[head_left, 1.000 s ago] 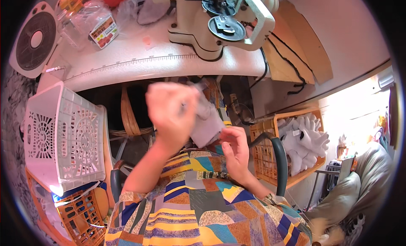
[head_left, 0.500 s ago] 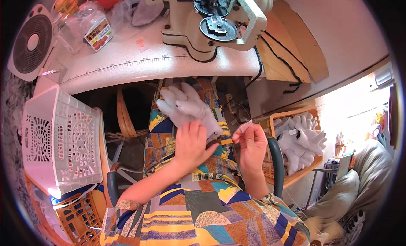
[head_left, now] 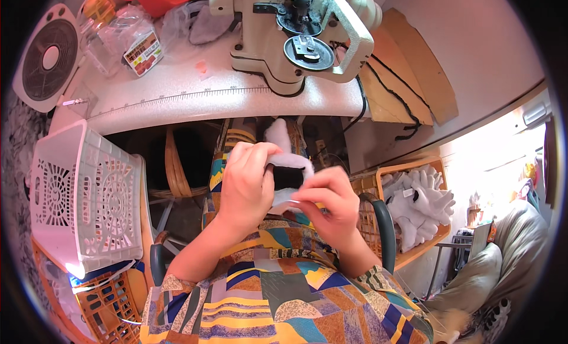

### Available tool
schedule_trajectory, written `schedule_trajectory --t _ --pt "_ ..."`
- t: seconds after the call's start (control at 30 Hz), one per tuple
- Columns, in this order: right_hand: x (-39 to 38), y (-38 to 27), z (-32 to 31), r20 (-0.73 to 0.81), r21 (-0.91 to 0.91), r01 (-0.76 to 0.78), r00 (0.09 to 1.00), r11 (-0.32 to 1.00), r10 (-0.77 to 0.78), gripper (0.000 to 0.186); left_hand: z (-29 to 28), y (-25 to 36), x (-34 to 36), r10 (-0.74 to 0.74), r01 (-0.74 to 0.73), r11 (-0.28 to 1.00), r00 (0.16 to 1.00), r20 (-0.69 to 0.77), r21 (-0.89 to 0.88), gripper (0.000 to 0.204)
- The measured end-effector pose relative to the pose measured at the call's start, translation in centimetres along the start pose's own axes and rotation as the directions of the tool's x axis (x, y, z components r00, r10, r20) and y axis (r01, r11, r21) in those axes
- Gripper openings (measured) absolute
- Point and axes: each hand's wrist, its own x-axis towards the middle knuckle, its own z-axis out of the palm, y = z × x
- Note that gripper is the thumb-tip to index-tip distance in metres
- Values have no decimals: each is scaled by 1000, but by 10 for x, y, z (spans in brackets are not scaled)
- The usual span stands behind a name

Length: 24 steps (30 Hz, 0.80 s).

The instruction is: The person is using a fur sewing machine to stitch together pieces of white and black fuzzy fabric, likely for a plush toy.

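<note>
Over my lap is a white fuzzy glove [head_left: 305,165], its cuff spread wide around a dark opening. My left hand [head_left: 244,177] grips the cuff's left side, fingers bent over the edge. On the other side, my right hand [head_left: 332,205] pinches at the near right edge of the cuff. A small white piece, like a label, shows at those fingertips, partly hidden by them. One fuzzy white finger part [head_left: 277,135] of the glove points away toward the table.
Ahead stands a beige sewing machine [head_left: 275,54] on a white table [head_left: 183,104]. An orange basket [head_left: 441,161] of white gloves [head_left: 417,205] sits at right. To the left are a white plastic basket [head_left: 109,202], a fan [head_left: 50,57] and a chair armrest [head_left: 158,261].
My left hand has lifted the glove from my lap and spread its cuff. My right hand has brought the small white piece left to the cuff edge.
</note>
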Motion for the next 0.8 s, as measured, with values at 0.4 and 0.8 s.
schedule_trajectory --t 0.4,0.8 --pt "40 11 -7 19 7 -166 986 986 166 15 -17 -5 0 -241 261 897 965 99 -357 11" --pt "70 26 -7 364 263 -478 854 838 372 13 -18 -15 14 -287 444 692 893 347 -569 13"
